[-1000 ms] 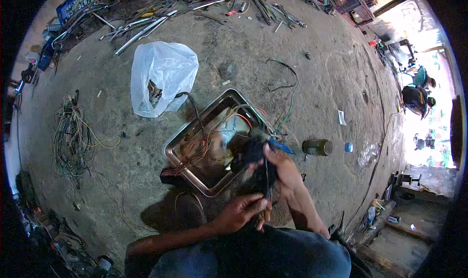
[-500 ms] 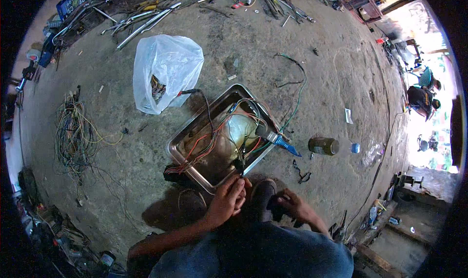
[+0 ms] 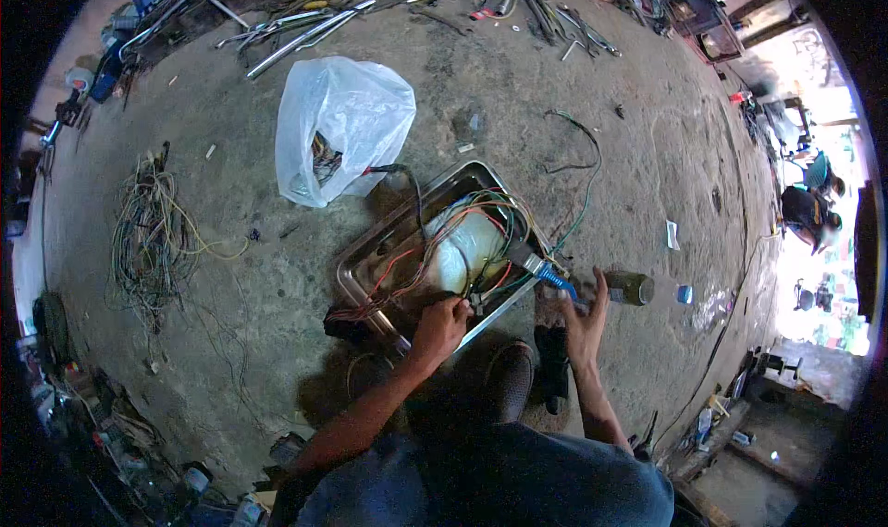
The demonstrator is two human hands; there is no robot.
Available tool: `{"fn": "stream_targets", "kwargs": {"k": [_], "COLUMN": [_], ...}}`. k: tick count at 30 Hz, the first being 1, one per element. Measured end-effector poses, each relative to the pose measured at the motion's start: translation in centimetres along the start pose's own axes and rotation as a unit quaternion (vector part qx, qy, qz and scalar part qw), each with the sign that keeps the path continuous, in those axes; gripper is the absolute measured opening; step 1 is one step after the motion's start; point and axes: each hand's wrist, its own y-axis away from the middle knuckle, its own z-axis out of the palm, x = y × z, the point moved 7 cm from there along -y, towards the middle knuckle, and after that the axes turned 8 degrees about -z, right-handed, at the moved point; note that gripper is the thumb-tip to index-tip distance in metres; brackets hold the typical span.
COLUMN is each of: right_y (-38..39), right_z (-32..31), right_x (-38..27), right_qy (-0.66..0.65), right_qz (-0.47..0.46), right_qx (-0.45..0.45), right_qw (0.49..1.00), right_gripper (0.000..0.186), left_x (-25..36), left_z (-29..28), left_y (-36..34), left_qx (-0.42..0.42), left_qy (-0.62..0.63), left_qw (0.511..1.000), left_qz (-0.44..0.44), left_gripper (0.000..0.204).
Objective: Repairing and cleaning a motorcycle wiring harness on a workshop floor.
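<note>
A metal tray point(image 3: 350, 285) stands on the ground in front of my feet, with a wiring harness point(image 3: 400, 296) of red, black and green wires lying in and over it. My left hand point(image 3: 442, 328) is closed at the tray's near side, pinching a dark wire end of the harness; its fingertips hide the exact part. Across the tray's right rim lies a paintbrush point(image 3: 555, 278) with a blue handle, its dark bristles over the tray. Close to that handle my right hand point(image 3: 585, 328) is raised with fingers apart, holding nothing. Just beyond it a jar point(image 3: 633, 288) lies on its side.
A translucent plastic bag point(image 3: 347, 125) with wire pieces inside sits behind the tray. Tangled wires point(image 3: 153, 236) lie at the left. A blue cap point(image 3: 684, 294) is right of the jar. Metal tools point(image 3: 310, 37) line the far edge. People point(image 3: 809, 213) are at the far right.
My right hand has moved up and forward from beside my shoe to near the paintbrush handle, its fingers spreading. My left hand has moved forward to the tray, still pinching the wire.
</note>
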Motion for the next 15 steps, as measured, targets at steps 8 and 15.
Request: {"fn": "stream_targets", "kwargs": {"k": [8,15], "right_y": [-3.8,-3.1], "right_z": [5.9,2.8], "right_x": [-4.1,-6.1], "right_qy": [0.209,0.409], "right_qz": [-0.149,-0.105], "right_qx": [-0.340,-0.406], "right_qw": [0.905,0.810], "right_gripper": [0.066,0.059], "left_x": [-3.7,-1.7], "left_z": [1.5,-0.4], "left_y": [-2.4,-2.4], "left_qx": [0.011,0.016], "left_qy": [-0.058,-0.058], "left_qw": [0.998,0.998], "left_qz": [0.020,-0.007], "left_gripper": [0.042,0.046]}}
